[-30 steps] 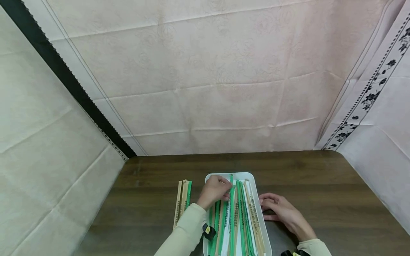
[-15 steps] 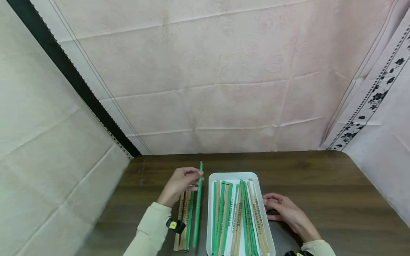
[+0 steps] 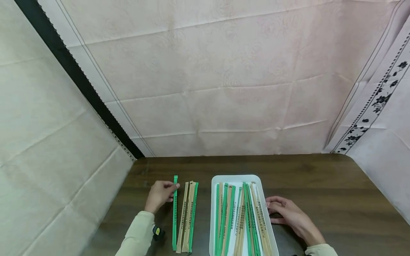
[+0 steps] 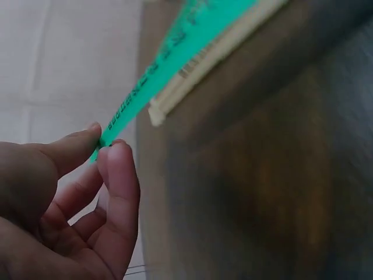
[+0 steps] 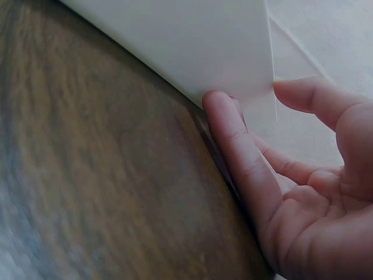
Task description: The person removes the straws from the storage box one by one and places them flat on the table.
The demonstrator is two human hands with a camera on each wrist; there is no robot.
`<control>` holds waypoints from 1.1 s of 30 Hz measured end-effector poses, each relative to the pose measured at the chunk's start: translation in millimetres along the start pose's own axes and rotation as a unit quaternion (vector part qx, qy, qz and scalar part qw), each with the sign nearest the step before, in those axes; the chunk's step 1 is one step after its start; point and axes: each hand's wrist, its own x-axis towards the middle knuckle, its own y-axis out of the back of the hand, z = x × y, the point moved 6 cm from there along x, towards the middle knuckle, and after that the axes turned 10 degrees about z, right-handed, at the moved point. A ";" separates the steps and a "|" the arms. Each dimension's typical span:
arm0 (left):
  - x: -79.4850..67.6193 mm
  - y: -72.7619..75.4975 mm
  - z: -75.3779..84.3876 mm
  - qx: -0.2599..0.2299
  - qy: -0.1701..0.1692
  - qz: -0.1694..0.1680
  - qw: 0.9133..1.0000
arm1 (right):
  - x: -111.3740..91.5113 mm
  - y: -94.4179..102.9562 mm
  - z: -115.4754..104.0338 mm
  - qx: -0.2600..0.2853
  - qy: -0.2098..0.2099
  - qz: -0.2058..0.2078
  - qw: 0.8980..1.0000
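My left hand (image 3: 160, 195) pinches a long thin green wrapped stick (image 3: 174, 217) near its far end, between thumb and fingers. In the left wrist view, black lettering runs along its flat wrapper. Just right of it, a tan wrapped stick (image 3: 183, 217) lies beside more tan ones and another green stick (image 3: 193, 220). Further right stands a white tray (image 3: 235, 177) holding several green, tan and white wrapped sticks. My right hand (image 3: 293, 217) rests at the tray's right side; in the right wrist view, one fingertip touches the outer wall and the thumb tip is at the rim.
The brown wood-grain table (image 3: 298, 170) runs back to a pale cloth wall (image 3: 224, 106). Cloth panels also rise at left and right, the left one with a black band (image 3: 86, 85). The tray's raised rim stands between both hands.
My left hand has lifted a green stick out of the tray and carried it left, past the row on the table to its left side. The right hand has stayed by the tray.
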 end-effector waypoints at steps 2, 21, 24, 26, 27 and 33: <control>1.6 -4.0 -4.7 0.030 -0.012 -0.001 0.999 | -0.7 -0.2 0.3 0.004 0.002 -0.005 1.000; -0.7 -22.0 -6.5 0.030 -0.022 0.011 0.999 | -1.4 0.5 -0.8 0.007 -0.001 -0.005 1.000; -3.1 -23.3 -5.6 0.027 -0.014 0.012 0.999 | -1.0 -0.3 -0.3 0.008 0.000 -0.008 1.000; -4.5 -24.2 -5.5 0.026 -0.010 0.015 0.999 | -1.1 -0.7 -0.1 0.009 -0.001 -0.008 1.000; -5.4 -24.8 -5.4 0.027 -0.011 0.016 0.999 | -1.2 -0.9 -0.2 0.009 -0.001 -0.007 1.000; -10.1 -29.5 -4.2 0.023 -0.012 0.015 1.000 | -0.8 -1.0 -1.1 0.006 0.001 -0.002 1.000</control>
